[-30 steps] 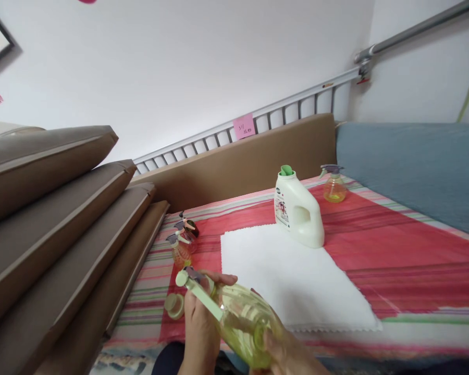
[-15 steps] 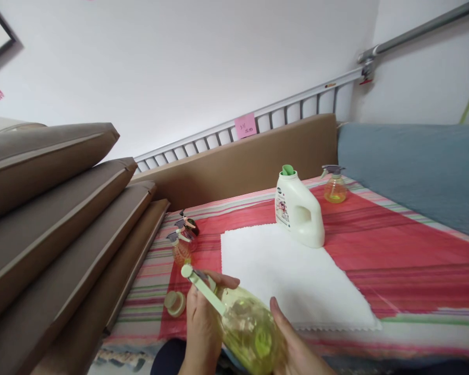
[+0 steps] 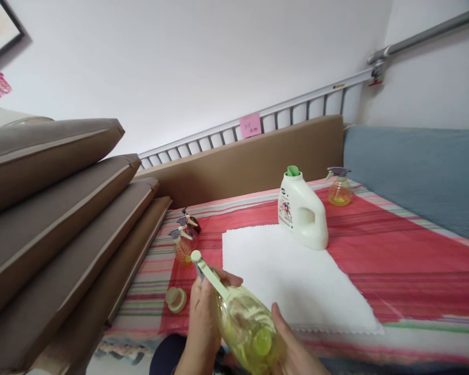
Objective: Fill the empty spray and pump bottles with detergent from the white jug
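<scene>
A clear yellow-green spray bottle [image 3: 244, 320] lies tilted across both hands, its pale green trigger toward the upper left and its base toward me. My left hand [image 3: 205, 312] is closed around the neck, just under the spray head. Against the lower body of the bottle rests my right hand [image 3: 295, 346], thumb up along the side; its other fingers are mostly hidden. Some yellow-green liquid shows inside near the base. Beyond the bottle, a white scallop-edged cloth [image 3: 266, 260] lies flat. On its far right edge stands an open white detergent jug [image 3: 297, 208] with green at its mouth.
A round pale lid [image 3: 175, 300] lies left of my hands. Several spray bottles [image 3: 182, 251] stand at the back left, and another spray bottle [image 3: 340, 191] at the back right. Stacked brown cushions [image 3: 62, 208] rise on the left. A blue padded surface [image 3: 410, 172] borders the right.
My view has shifted a little. The spray bottle's head has moved slightly up and to the right, with both hands keeping their hold on it.
</scene>
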`<act>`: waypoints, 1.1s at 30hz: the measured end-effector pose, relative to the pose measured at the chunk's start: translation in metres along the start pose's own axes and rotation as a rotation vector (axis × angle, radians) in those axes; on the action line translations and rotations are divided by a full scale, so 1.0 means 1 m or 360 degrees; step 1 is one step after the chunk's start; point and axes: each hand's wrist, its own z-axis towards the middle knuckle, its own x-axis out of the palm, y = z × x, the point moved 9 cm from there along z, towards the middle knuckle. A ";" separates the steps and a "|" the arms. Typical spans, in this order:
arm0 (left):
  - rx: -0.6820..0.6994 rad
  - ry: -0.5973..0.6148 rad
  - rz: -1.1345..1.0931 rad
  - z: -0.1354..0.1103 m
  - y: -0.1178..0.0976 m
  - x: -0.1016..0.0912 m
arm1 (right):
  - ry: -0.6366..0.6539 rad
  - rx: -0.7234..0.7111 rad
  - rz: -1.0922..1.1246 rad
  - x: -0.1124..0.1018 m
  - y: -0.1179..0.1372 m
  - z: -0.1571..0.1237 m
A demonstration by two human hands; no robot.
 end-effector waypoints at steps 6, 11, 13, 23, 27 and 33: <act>-0.0015 -0.0153 -0.0098 0.001 -0.006 -0.008 | 0.0036 -0.0417 -0.0317 -0.007 0.016 -0.001; -0.0137 -0.0034 -0.0328 0.002 0.003 -0.001 | 0.0157 0.0023 -0.0187 -0.005 -0.002 0.007; -0.0104 -0.0037 -0.0345 0.003 0.005 -0.002 | 0.0050 0.0064 -0.0082 -0.009 -0.004 0.005; -0.0064 0.0070 -0.0280 0.004 0.004 0.001 | 0.0052 -0.0046 -0.0126 -0.006 0.001 0.007; -0.0073 0.0115 -0.0312 0.006 0.005 0.002 | 0.0140 0.0226 -0.0036 -0.005 -0.009 0.010; 0.0041 0.0028 -0.0336 0.007 0.001 -0.001 | 0.0025 -0.0209 -0.0146 -0.022 0.006 0.010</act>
